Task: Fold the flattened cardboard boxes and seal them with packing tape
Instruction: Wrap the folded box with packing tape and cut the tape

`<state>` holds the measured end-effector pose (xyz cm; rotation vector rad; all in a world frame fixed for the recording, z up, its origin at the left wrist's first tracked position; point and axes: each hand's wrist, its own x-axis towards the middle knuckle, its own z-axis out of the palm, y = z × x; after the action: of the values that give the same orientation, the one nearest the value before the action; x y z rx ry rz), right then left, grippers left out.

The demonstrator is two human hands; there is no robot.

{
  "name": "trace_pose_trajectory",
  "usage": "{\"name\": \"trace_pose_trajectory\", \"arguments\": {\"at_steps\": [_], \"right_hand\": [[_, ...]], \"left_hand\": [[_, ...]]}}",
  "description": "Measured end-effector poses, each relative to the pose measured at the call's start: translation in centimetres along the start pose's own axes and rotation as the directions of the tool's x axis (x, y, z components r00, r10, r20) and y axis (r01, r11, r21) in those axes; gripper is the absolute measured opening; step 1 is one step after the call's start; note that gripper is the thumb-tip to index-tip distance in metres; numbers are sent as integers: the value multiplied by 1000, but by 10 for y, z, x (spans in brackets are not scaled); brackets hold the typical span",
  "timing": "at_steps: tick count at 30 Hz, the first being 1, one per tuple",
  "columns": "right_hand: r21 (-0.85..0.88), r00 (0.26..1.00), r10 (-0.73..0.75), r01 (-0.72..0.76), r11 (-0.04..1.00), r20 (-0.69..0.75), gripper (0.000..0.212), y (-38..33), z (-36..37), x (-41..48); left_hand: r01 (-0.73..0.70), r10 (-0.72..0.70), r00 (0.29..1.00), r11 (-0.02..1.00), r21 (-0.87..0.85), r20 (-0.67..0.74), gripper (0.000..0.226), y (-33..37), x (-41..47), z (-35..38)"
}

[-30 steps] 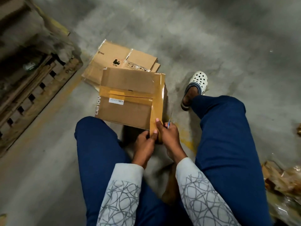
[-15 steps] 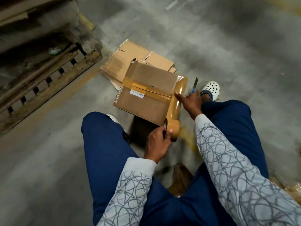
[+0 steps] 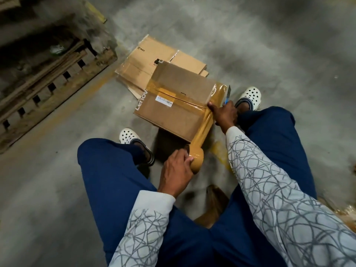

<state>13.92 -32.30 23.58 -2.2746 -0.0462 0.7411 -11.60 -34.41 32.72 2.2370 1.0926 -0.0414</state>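
Cardboard box [image 3: 173, 105], printed with Lenovo lettering on its side and bearing a small white label on top, is sitting on the concrete floor [image 3: 269, 45] between the person's spread knees, partly overlapping a pile of flattened boxes [image 3: 146, 62] lying just behind it. Brown tape is already running across the top seam, and a fresh strip [image 3: 205, 126] is stretching along the box's right edge, from the far right corner down past the near corner to the tape roll [image 3: 196, 160]. The left hand [image 3: 177, 170] is closing its grip around that roll, fingers wrapped over it, holding it just off the box's near corner. The right hand [image 3: 224, 114] is pressing its thumb on the tape at the box's right edge while its grip is also clamping a small utility knife [image 3: 227, 95], blade pointing up and away. White perforated clogs [image 3: 250, 97] are sitting on both feet, one just right of the box, the other by its near left side. A wooden pallet [image 3: 48, 83] is lying well apart, toward the floor's far left.
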Motion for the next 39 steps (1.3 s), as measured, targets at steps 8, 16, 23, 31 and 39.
{"name": "trace_pose_trajectory", "arguments": {"at_steps": [8,16,23,31,39], "right_hand": [[399,990,41,-91,912,132,58,9,-4,-4],[404,981,27,-105,909,192,68,10,-10,-5],[408,984,49,-117,905,172,73,10,-18,-17],[436,977,70,-153,887,201,67,13,-18,-21],[513,966,132,-232,826,223,73,15,-21,-19]], "left_hand": [[-74,79,994,995,-70,73,17,1,-6,8],[-84,85,995,996,-27,55,15,2,-11,15],[56,-50,998,981,184,-37,41,-9,1,30],[309,-302,951,929,206,-65,50,-11,17,43],[428,-420,904,886,179,-78,57,-11,28,61]]}}
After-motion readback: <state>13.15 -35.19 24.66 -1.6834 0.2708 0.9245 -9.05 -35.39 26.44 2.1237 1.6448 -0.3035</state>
